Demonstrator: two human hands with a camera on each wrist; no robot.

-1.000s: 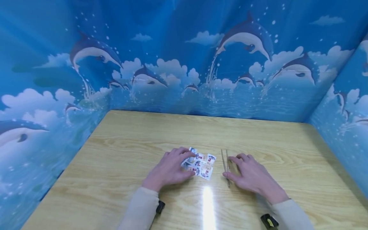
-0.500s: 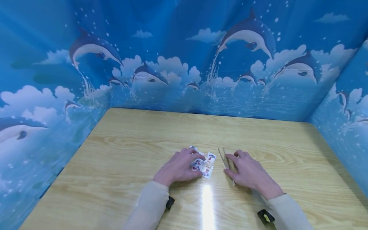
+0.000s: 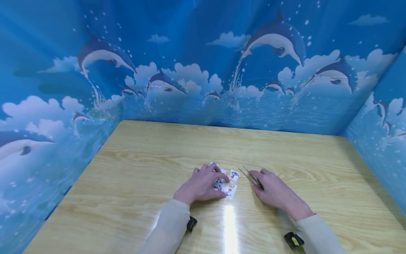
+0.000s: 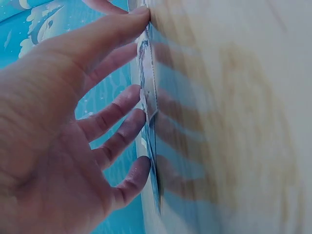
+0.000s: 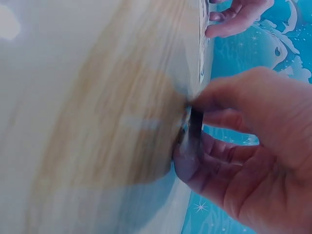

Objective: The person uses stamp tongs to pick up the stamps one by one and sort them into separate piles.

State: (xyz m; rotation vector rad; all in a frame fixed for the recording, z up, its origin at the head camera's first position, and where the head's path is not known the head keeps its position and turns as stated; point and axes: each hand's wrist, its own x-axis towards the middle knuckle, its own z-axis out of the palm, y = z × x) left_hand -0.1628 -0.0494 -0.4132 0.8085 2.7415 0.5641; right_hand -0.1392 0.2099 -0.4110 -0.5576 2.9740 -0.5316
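On the table lies an overlapping group of small printed stamps (image 3: 230, 191); in the left wrist view a stamp edge (image 4: 151, 92) looks perforated. My left hand (image 3: 201, 186) rests its spread fingertips and thumb on them, covering their left part. To the right, my right hand (image 3: 275, 190) holds metal tweezers (image 3: 250, 179) low over the table between thumb and fingers. Their two tips stand apart and point up and left, near the stamps' right edge. In the right wrist view, a dark part of the tweezers (image 5: 196, 127) shows between the thumb and fingers.
The wood-grain table (image 3: 152, 151) carries a bright light reflection in front of the stamps. A blue dolphin-print curtain (image 3: 190, 70) stands along its back and both sides. Black wrist devices (image 3: 293, 240) sit below both sleeves.
My left hand has slid right over the stamps, covering more of them. The tweezers have turned so their tips point more to the left, and my right hand now grips them.
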